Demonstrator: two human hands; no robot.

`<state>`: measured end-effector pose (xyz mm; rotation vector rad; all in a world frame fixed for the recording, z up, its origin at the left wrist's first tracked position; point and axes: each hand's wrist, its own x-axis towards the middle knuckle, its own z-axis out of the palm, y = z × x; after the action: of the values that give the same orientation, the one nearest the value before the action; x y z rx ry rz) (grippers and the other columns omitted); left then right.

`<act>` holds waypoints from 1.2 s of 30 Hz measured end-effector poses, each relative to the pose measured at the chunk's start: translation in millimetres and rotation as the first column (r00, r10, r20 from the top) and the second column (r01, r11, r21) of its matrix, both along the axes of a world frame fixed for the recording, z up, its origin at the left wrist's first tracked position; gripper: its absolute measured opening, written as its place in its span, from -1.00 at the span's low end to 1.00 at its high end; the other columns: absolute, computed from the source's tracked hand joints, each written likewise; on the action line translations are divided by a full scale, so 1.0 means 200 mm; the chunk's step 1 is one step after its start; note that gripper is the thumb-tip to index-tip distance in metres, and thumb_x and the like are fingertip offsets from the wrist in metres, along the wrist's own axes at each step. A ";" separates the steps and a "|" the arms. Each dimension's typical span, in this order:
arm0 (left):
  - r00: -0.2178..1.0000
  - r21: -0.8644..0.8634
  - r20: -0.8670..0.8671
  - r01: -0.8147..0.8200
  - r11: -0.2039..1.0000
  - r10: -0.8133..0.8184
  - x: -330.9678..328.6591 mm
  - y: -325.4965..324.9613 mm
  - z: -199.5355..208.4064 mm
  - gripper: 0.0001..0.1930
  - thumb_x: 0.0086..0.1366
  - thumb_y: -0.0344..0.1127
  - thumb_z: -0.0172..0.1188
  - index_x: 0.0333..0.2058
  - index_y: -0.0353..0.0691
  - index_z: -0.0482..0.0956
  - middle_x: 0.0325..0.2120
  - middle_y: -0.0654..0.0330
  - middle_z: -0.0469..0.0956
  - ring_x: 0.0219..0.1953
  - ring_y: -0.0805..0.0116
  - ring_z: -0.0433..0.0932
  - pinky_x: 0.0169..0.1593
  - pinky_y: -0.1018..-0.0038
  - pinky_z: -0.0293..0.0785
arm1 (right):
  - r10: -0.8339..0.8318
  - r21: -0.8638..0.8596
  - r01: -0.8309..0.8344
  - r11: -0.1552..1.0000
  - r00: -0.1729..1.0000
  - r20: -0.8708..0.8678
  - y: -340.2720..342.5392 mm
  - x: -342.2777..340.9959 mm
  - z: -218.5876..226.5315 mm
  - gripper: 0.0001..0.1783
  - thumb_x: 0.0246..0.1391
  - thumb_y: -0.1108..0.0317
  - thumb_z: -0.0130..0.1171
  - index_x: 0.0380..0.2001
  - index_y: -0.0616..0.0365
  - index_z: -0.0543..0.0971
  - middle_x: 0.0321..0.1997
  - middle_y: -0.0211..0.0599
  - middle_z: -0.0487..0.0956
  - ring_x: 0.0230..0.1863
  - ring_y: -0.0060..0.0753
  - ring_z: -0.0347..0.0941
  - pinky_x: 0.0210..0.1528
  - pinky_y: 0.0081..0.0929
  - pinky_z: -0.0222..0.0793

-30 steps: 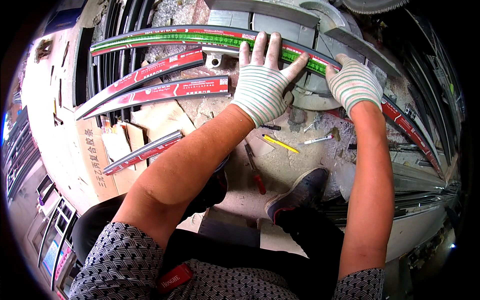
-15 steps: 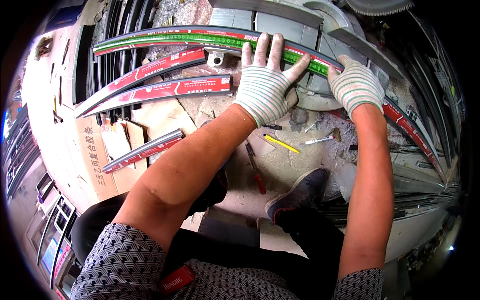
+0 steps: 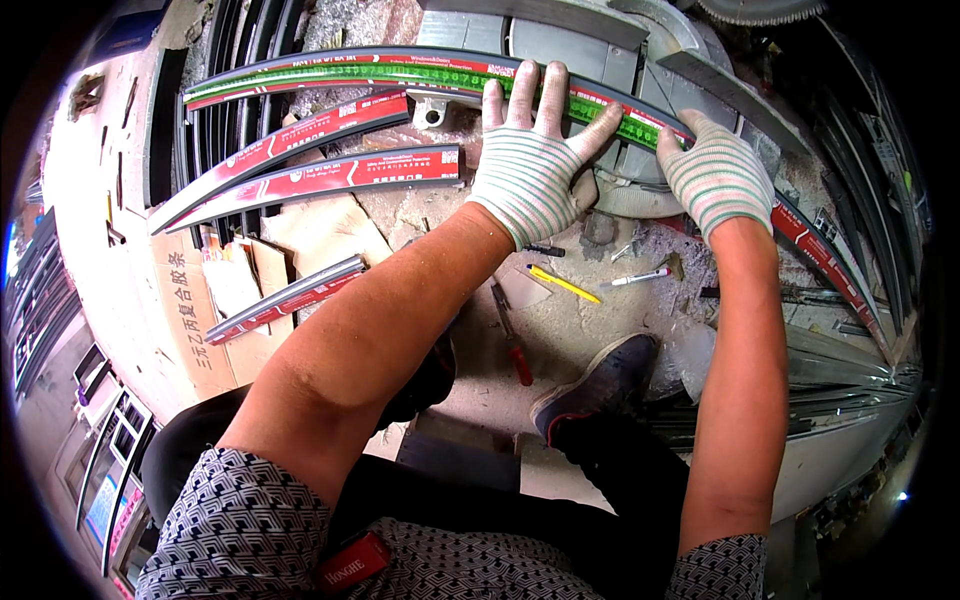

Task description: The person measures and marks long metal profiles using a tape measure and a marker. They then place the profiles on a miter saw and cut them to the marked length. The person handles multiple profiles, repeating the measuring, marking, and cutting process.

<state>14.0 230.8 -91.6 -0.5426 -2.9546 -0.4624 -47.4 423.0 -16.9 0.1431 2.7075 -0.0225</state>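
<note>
A long metal profile with red printed film spans the top, a green measuring tape blade lying along it. My left hand, in a striped white knit glove, rests across both with its fingers spread. Gloved the same way, my right hand is closed around the profile near the tape's right-hand stretch; its thumb shows on the near side, while the other fingers are partly hidden. Beyond that hand, a red-filmed length runs down to the right.
Below the profile lie shorter red-filmed pieces. A grey metal saw bed stands behind, with a toothed blade at the top. A yellow pen, a white marker and a red-handled screwdriver lie on the floor.
The right hand has shifted slightly to the right along the profile. The profile and the tape blade have moved only a little; the left hand stays spread on them.
</note>
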 end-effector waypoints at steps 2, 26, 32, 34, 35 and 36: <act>1.000 0.011 0.000 -0.003 1.000 0.003 0.00 0.00 -0.01 -0.15 0.00 -0.04 0.30 0.37 0.41 0.34 0.39 -0.35 0.09 0.40 -0.51 0.04 0.38 -0.43 -0.14 | 0.009 0.011 -0.009 1.000 1.000 -0.029 0.01 0.02 -0.01 -0.36 0.24 -0.12 0.09 0.24 0.03 0.54 0.08 0.08 0.64 0.13 0.09 0.57 0.24 -0.12 0.45; 1.000 -0.035 -0.005 0.007 0.999 -0.007 0.01 0.00 -0.03 -0.13 0.03 0.01 0.31 0.40 0.47 0.27 0.40 -0.35 0.03 0.40 -0.53 0.02 0.36 -0.47 -0.17 | -0.782 -0.654 0.479 0.586 0.546 -0.301 0.22 0.76 -0.39 -0.53 0.32 0.03 0.17 -0.10 0.31 0.59 -0.15 -0.07 0.68 -0.14 -0.31 0.58 0.06 -0.31 0.45; 0.999 0.018 0.024 0.029 0.999 -0.029 0.00 0.02 0.08 -0.14 0.08 -0.02 0.24 0.44 0.28 0.25 0.39 -0.42 0.08 0.41 -0.50 0.06 0.39 -0.40 -0.06 | -0.812 -0.587 0.716 0.379 0.561 0.161 0.27 1.17 -0.85 -0.57 0.30 0.09 0.21 -0.10 0.33 0.64 -0.14 -0.22 0.69 -0.16 -0.43 0.51 0.00 -0.38 0.43; 1.000 -0.023 0.012 0.018 1.000 -0.018 0.00 0.01 0.07 -0.14 0.08 -0.02 0.24 0.43 0.28 0.25 0.38 -0.42 0.09 0.41 -0.50 0.06 0.39 -0.40 -0.06 | -0.756 -0.431 0.763 0.482 0.611 0.235 0.21 1.22 -0.85 -0.54 0.28 0.06 0.23 -0.09 0.32 0.64 -0.14 -0.22 0.70 -0.17 -0.43 0.51 -0.01 -0.39 0.42; 1.000 -0.038 0.003 0.014 0.999 -0.013 0.00 0.00 0.07 -0.14 0.08 -0.02 0.24 0.43 0.27 0.25 0.38 -0.42 0.09 0.41 -0.50 0.06 0.39 -0.40 -0.06 | -0.766 -0.420 0.781 0.462 0.590 0.255 0.18 1.21 -0.83 -0.50 0.27 0.02 0.22 -0.06 0.32 0.64 -0.11 -0.14 0.70 -0.13 -0.32 0.56 0.01 -0.34 0.44; 1.000 -0.043 0.004 0.012 0.999 -0.012 0.00 0.00 0.07 -0.14 0.08 -0.02 0.24 0.43 0.27 0.25 0.38 -0.42 0.09 0.41 -0.49 0.06 0.39 -0.40 -0.06 | -0.775 -0.409 0.799 0.442 0.569 0.274 0.15 1.20 -0.81 -0.46 0.27 -0.02 0.20 -0.03 0.32 0.63 -0.09 -0.07 0.71 -0.09 -0.21 0.60 0.03 -0.29 0.46</act>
<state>14.5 230.8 -78.2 -0.5645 -2.9730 -0.4027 192.8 452.9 -178.9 1.2272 2.2132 -0.9762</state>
